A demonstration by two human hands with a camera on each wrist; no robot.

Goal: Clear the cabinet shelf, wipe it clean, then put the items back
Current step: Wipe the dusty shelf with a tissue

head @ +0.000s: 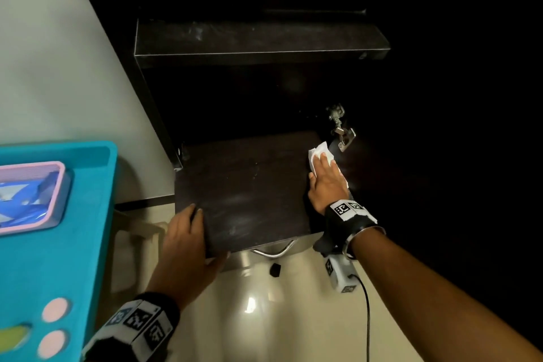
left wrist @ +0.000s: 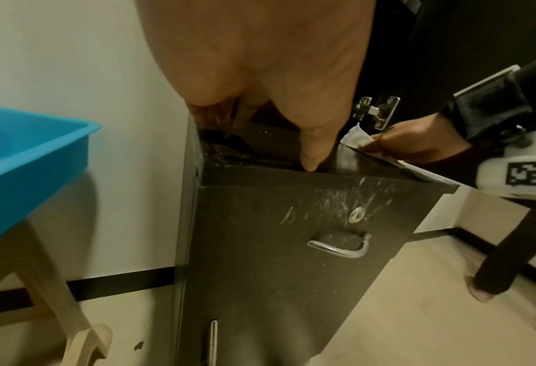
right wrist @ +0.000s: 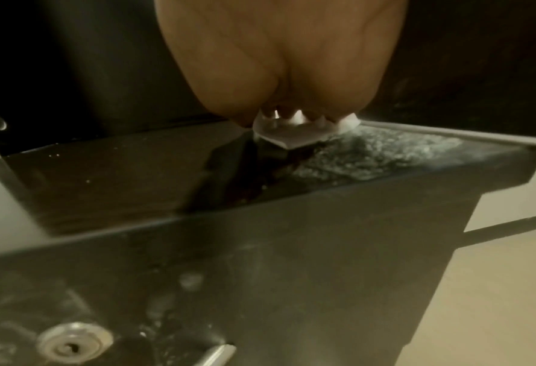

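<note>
The dark cabinet shelf (head: 249, 191) is bare, with nothing standing on it. My right hand (head: 326, 176) lies flat at its right rear, fingers straight, pressing a white cloth (head: 318, 151) onto the wood just below the door hinge. In the right wrist view the cloth (right wrist: 291, 138) peeks out under the right hand (right wrist: 279, 62), beside a smeared grey patch (right wrist: 370, 158) on the shelf (right wrist: 119, 173). My left hand (head: 188, 241) rests on the shelf's front left corner. In the left wrist view the thumb (left wrist: 310, 153) touches the top near the front edge.
A blue tray (head: 88, 214) at the left carries a pink container (head: 32, 197) with blue items. A metal hinge (head: 340, 129) juts out behind the cloth. Below the shelf is a drawer with a chrome handle (head: 273, 251). A small black object (head: 275, 269) lies on the floor.
</note>
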